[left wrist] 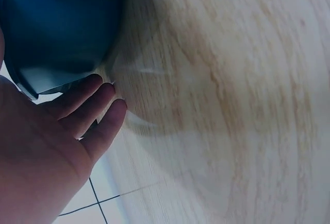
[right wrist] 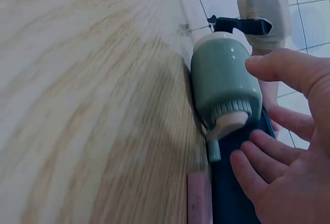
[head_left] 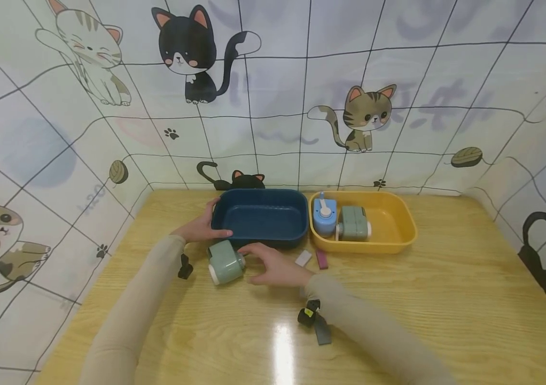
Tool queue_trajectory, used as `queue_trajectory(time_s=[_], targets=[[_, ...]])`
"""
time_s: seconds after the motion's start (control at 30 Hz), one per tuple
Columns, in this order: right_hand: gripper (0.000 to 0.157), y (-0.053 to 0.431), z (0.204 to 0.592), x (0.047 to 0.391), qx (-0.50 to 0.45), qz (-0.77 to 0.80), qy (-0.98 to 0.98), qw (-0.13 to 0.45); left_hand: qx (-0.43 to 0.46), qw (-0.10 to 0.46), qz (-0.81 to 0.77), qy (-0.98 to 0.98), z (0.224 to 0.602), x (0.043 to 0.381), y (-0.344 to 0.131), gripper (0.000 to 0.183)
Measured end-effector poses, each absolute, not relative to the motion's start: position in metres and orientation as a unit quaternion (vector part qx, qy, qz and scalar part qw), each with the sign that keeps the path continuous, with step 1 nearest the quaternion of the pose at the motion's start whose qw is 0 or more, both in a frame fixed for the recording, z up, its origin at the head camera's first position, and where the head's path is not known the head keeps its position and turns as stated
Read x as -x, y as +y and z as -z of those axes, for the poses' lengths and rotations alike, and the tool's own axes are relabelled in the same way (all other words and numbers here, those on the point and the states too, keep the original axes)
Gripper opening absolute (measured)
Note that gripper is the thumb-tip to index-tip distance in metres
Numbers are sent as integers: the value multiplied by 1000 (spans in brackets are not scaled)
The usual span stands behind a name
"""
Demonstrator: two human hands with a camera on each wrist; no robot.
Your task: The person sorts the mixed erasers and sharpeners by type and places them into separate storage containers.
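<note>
A green crank pencil sharpener (head_left: 227,263) lies on its side on the wooden table in front of a navy blue bin (head_left: 261,243). Its ribbed collar and cream crank (right wrist: 228,124) face my right hand (head_left: 280,267). That hand is beside the sharpener, fingers spread and thumb apart, with a gap between them; in the right wrist view the palm is bare. My left hand (head_left: 203,224) rests against the bin's left end, its thumb along the front wall. In the left wrist view, several of its fingers (left wrist: 85,108) stretch out straight beside the bin.
Right of the navy bin stands a yellow bin (head_left: 393,248) holding a blue sharpener (head_left: 325,216) and another green sharpener (head_left: 353,222). A white block (head_left: 303,259) and a dark pink block (head_left: 321,259) lie before the bins. A grey block (head_left: 322,331) lies near my right wrist.
</note>
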State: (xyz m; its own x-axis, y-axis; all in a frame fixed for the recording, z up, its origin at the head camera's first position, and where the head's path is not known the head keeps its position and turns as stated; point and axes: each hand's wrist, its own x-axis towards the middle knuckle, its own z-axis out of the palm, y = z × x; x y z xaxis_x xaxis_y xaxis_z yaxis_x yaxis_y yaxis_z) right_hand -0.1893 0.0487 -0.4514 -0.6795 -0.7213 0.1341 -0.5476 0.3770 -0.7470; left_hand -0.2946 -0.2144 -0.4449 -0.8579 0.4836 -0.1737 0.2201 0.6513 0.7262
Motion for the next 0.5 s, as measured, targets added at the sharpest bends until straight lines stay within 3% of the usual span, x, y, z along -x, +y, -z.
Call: queue_trajectory(time_s=[0.5], targets=[[80,22,450,196,421,369,821,109,-206,172,-386,882,444,293,-213,116]])
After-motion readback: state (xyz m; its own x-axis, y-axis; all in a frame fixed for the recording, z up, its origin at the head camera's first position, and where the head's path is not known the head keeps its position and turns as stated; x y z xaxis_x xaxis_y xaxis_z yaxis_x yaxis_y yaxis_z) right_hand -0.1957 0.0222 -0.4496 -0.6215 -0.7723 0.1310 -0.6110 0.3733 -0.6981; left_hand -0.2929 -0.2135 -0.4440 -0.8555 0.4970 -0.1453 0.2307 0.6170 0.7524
